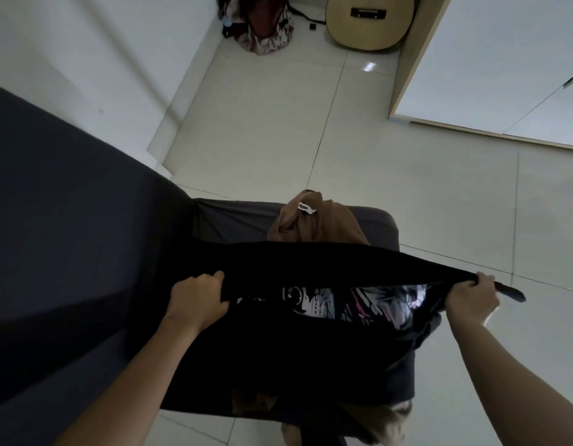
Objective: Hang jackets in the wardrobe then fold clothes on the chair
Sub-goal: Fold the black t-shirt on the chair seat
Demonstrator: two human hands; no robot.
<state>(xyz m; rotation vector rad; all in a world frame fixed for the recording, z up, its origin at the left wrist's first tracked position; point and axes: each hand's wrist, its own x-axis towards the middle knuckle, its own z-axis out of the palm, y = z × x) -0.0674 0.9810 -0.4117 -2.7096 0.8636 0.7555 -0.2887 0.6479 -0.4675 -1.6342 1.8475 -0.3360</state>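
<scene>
Overhead, both hands grip a black printed T-shirt [311,262], left hand [196,300] and right hand [472,299] stretching it above a grey chair [233,217] holding a brown garment [314,220].

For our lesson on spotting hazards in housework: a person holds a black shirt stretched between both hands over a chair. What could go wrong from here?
1. The left hand and right hand grip the black shirt only at its edge; a slip could drop one side, spoiling the fold.
2. The brown garment lies bunched on the chair; laying the shirt over it may give a lumpy fold.
</scene>
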